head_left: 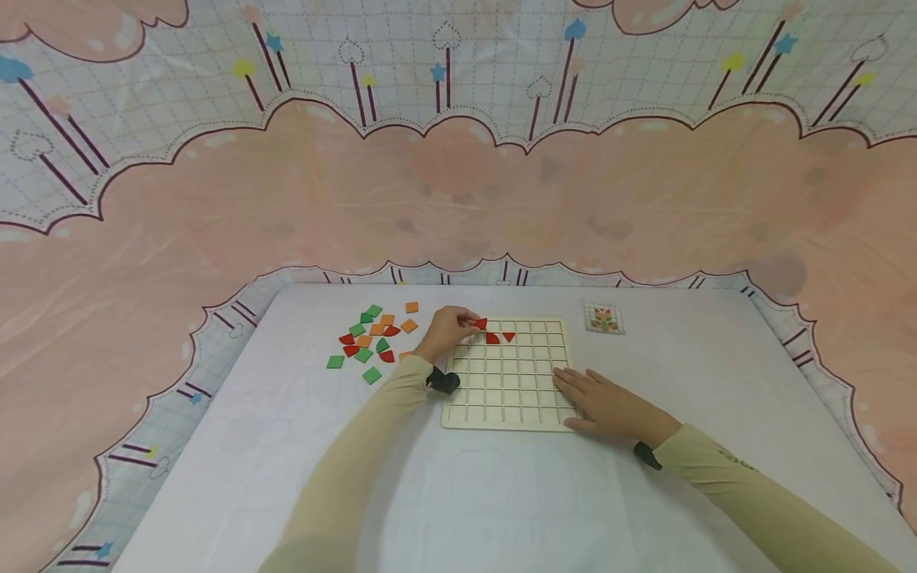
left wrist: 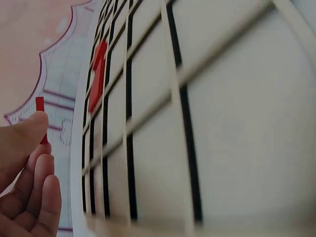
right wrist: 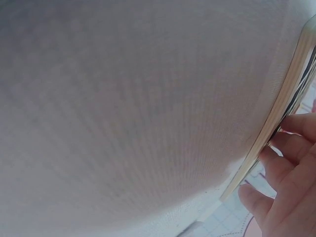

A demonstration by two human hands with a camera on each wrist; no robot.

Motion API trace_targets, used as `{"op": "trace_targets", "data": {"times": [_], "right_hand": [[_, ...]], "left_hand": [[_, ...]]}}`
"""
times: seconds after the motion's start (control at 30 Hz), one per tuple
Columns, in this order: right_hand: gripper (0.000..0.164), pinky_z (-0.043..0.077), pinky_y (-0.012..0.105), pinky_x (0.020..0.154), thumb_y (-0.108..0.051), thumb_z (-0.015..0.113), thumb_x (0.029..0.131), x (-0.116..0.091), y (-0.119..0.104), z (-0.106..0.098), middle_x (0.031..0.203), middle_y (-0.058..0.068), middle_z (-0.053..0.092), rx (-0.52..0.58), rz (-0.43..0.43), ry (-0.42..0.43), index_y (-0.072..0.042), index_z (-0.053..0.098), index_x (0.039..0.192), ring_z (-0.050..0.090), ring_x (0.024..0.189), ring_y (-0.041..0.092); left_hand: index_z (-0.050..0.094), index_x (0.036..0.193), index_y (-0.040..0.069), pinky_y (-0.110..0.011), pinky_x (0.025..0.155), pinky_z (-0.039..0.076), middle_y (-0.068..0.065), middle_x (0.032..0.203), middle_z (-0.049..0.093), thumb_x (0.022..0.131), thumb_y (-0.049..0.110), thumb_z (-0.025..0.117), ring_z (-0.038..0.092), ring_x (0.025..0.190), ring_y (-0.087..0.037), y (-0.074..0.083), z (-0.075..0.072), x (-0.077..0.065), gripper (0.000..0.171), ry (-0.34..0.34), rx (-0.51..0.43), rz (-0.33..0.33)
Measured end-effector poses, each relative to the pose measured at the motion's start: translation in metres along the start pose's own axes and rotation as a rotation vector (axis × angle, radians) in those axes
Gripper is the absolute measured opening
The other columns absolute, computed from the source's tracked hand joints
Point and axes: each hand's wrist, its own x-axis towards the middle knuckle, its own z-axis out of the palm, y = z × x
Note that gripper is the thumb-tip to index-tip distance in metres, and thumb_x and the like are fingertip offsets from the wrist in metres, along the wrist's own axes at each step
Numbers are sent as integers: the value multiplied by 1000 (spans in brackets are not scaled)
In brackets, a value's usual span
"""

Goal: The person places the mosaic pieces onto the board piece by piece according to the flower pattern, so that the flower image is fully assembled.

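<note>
My left hand [head_left: 446,330] pinches a small red tile [head_left: 481,324] between thumb and fingertips, above the upper left of the pale wooden grid board [head_left: 501,424]. In the left wrist view the red tile [left wrist: 40,104] appears edge-on at the fingertips. Two red pieces lie in the grid's upper cells: a quarter-round piece [head_left: 492,339] and a triangle [head_left: 509,337]. My right hand [head_left: 609,404] rests on the lower right edge of the board, its fingers extended. In the right wrist view, its fingertips [right wrist: 276,160] touch the board's side [right wrist: 276,111].
Loose green, orange and red tiles lie scattered left of the board, among them a green tile [head_left: 372,375] and an orange tile [head_left: 411,307]. A small pattern card [head_left: 604,317] with a flower picture lies beyond the board to the right. White cloth covers the table [head_left: 501,501].
</note>
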Motion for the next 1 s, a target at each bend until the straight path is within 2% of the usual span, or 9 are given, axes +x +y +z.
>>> {"op": "trace_targets", "data": {"times": [0.13, 0.3, 0.5, 0.63, 1.0], "right_hand": [[69, 24, 52, 113, -41, 49, 94, 0, 0, 0, 153, 15, 28, 2, -5, 0, 1, 29, 145, 28, 141, 32], [69, 24, 51, 113, -41, 49, 95, 0, 0, -1, 153, 15, 28, 3, -5, -5, 0, 28, 146, 27, 141, 31], [69, 24, 52, 113, -42, 48, 95, 0, 1, 0, 153, 15, 28, 3, -7, -8, 1, 28, 146, 27, 141, 32], [69, 24, 52, 113, -41, 48, 95, 0, 1, 0, 153, 15, 28, 1, -10, 0, 1, 28, 145, 28, 141, 32], [69, 26, 52, 112, -42, 49, 94, -1, 1, -2, 153, 16, 29, 5, -15, -2, 1, 29, 145, 29, 140, 32]], "left_hand": [[69, 104, 1, -23, 71, 51, -13, 94, 69, 85, 10, 68, 63, 82, -20, 12, 14, 3, 21, -41, -5, 43], [69, 104, 0, -21, 69, 51, -14, 95, 70, 84, 10, 69, 64, 81, -20, 24, 28, 9, 22, -77, 3, 62], [69, 105, 0, -19, 69, 51, -13, 94, 70, 85, 9, 68, 64, 80, -17, 28, 42, 19, 22, -112, 33, 71], [70, 104, 0, -20, 73, 51, -11, 95, 71, 84, 9, 69, 64, 83, -17, 29, 47, 23, 21, -117, 71, 91], [69, 102, -1, -21, 74, 50, -12, 95, 70, 84, 8, 69, 63, 85, -18, 36, 58, 27, 20, -156, 89, 95]]}}
